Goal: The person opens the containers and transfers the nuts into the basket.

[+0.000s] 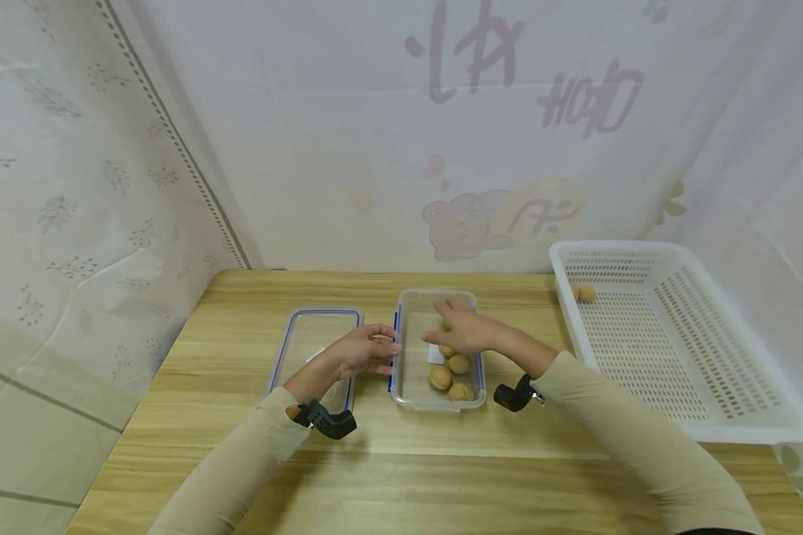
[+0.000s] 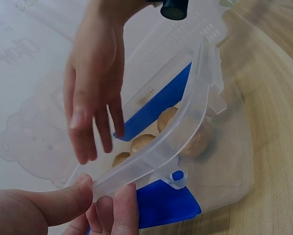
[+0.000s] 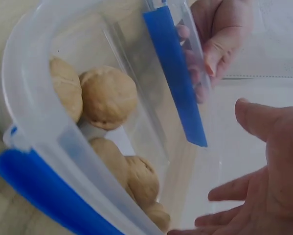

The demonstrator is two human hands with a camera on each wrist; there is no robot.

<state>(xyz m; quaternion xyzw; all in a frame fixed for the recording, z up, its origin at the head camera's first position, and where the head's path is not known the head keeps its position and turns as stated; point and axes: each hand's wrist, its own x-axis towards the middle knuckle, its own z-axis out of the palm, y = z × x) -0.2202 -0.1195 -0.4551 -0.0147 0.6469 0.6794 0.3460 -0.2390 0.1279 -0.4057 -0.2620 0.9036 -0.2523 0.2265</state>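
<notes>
A clear plastic food container (image 1: 411, 371) with blue side latches stands on the table, several walnuts (image 1: 459, 363) lying in it. With thumb and fingers my left hand (image 1: 360, 351) pinches its left rim; in the left wrist view the thumb (image 2: 70, 198) lies at the rim above a blue latch (image 2: 166, 203). Over the container's right half hovers my right hand (image 1: 467, 329), fingers spread and holding nothing. The walnuts (image 3: 109, 95) near the container's front end show clearly in the right wrist view. Some walnuts behind the right hand are hidden in the head view.
Left of the container lies a clear lid (image 1: 314, 325) with a blue seal, partly under my left forearm. A large white slotted basket (image 1: 682, 349) stands at the right, with walnuts (image 1: 585, 294) in its far left corner. A printed curtain (image 1: 348, 163) hangs behind the wooden table (image 1: 401, 475).
</notes>
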